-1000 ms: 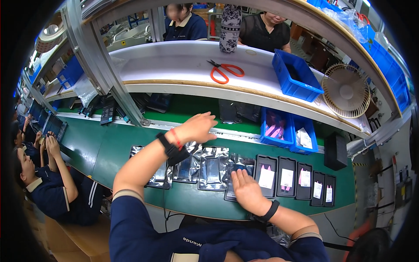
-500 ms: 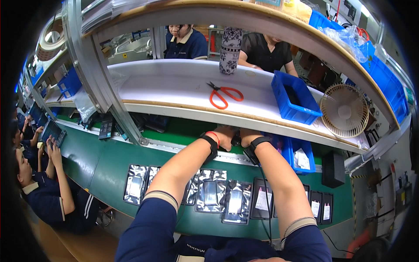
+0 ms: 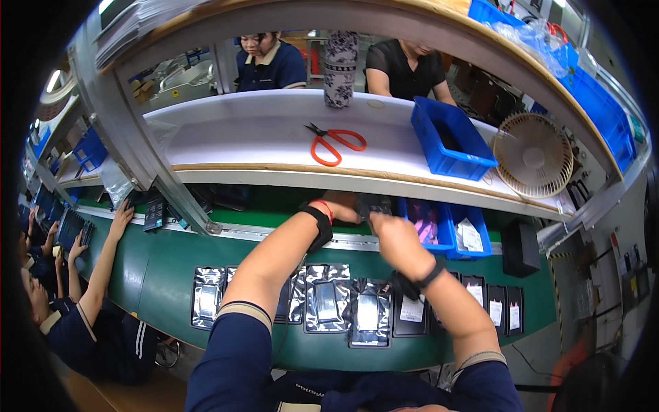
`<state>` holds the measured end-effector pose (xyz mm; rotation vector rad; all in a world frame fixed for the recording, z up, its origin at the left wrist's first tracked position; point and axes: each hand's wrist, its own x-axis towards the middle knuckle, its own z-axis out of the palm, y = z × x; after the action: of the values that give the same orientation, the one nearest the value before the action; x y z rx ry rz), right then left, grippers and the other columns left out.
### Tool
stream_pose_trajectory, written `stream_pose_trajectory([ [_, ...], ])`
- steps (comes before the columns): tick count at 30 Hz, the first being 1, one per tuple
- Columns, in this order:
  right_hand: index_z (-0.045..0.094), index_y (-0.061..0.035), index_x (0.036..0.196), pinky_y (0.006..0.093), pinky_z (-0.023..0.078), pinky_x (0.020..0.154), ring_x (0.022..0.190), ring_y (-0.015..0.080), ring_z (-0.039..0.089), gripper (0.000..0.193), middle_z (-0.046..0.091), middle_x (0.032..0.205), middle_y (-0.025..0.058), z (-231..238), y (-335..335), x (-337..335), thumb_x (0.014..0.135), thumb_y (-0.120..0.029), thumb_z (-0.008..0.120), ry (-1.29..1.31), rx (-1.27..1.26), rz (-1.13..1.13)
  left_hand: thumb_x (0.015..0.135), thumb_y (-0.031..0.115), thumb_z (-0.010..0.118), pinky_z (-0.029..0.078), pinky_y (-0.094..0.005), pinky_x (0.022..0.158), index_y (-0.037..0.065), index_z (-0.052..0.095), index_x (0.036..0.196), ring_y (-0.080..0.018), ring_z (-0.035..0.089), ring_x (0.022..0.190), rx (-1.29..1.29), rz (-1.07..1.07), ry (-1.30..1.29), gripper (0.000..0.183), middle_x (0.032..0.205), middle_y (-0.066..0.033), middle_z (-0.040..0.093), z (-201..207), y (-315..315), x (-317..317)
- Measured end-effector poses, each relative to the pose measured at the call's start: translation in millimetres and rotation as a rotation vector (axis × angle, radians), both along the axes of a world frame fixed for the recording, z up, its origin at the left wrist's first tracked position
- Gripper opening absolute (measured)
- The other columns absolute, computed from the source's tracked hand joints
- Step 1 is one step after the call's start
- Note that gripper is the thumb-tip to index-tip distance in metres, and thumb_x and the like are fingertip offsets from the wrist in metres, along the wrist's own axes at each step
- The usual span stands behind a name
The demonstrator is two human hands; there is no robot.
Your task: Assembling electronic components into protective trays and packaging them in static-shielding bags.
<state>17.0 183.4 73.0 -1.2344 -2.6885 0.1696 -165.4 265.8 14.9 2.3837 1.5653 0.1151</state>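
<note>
Under the front edge of the white shelf, my left hand (image 3: 341, 207) reaches to a dark, blocky object (image 3: 373, 204). Its fingers look closed against that object, partly hidden. My right hand (image 3: 397, 237), slightly blurred, is curled with its fingertips at the object's near right side; what it grips is hidden. Below my arms, black trays stand in a row on the green table. Some hold shiny silver bags, such as one tray (image 3: 327, 302) with a flat, grey-framed piece and another bag (image 3: 368, 314) with a white label. Trays farther right hold white paper slips (image 3: 412, 309).
Blue bins (image 3: 470, 237) stand right of my hands, one with pink packets. On the shelf lie red-handled scissors (image 3: 336, 144), beside a patterned bottle (image 3: 340, 69), a blue bin (image 3: 449, 141) and a fan (image 3: 533, 154). A black block (image 3: 521, 248) stands right. Co-workers sit left and opposite.
My right hand has come nearer from beneath the shelf, its elbow swinging outward. The view has shifted slightly. At left, a co-worker's arm now reaches forward over the table.
</note>
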Motion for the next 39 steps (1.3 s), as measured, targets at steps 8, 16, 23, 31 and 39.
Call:
stream_pose_trajectory([
  [8, 0.058, 0.0088, 0.106, 0.0426, 0.047, 0.082, 0.097, 0.0385, 0.06, 0.04, 0.06, 0.106, 0.026, -69, -141, 90, 0.069, -0.006, 0.059, 0.068, 0.335, -0.153, 0.061, 0.023, 0.065, 0.041, -0.0419, 0.094, 0.004, 0.056, 0.115, -0.0353, 0.05, 0.112, 0.053, -0.037, -0.017, 0.058, 0.118, -0.0215, 0.054, -9, 23, 45],
  [16, 0.052, 0.0145, 0.114, 0.0442, 0.04, 0.096, 0.114, 0.0421, 0.048, 0.075, 0.05, 0.119, 0.0329, -76, -152, 100, 0.076, -0.049, 0.064, 0.073, 0.068, -0.162, 0.064, 0.017, 0.062, 0.032, -0.0448, 0.105, 0.01, 0.052, 0.124, -0.0351, 0.04, 0.125, 0.351, -0.117, 0.27, 0.06, 0.131, -0.0194, 0.046, -2, 34, 60],
  [23, 0.064, 0.0036, 0.094, 0.0409, 0.048, 0.081, 0.093, 0.037, 0.059, 0.033, 0.063, 0.1, 0.0224, -73, -135, 119, 0.08, -0.026, 0.066, 0.582, -0.066, -0.239, 0.073, 0.025, 0.056, 0.031, -0.0455, 0.105, 0.013, 0.051, 0.126, -0.0348, 0.04, 0.126, 0.485, -0.085, 0.257, 0.054, 0.134, -0.017, 0.044, -10, 41, 51],
  [31, 0.055, -0.0014, 0.119, 0.0479, 0.034, 0.098, 0.118, 0.0426, 0.043, 0.053, 0.045, 0.13, 0.025, -63, -104, 320, 0.083, -0.04, 0.059, 0.063, 0.204, -1.384, 0.069, 0.027, 0.06, 0.045, -0.0411, 0.086, 0.007, 0.062, 0.106, -0.0326, 0.059, 0.095, 0.236, -0.153, 0.259, 0.043, 0.099, -0.0175, 0.063, -15, 32, 42],
  [39, 0.049, 0.0007, 0.126, 0.0444, 0.038, 0.096, 0.114, 0.0373, 0.045, 0.065, 0.049, 0.122, 0.0214, -92, -101, 379, 0.078, -0.041, 0.065, 0.038, -0.046, -1.373, 0.068, 0.011, 0.058, 0.045, -0.0416, 0.089, 0.005, 0.062, 0.104, -0.0346, 0.058, 0.099, 0.366, -0.231, 0.144, 0.037, 0.1, -0.019, 0.062, -14, 33, 45],
])
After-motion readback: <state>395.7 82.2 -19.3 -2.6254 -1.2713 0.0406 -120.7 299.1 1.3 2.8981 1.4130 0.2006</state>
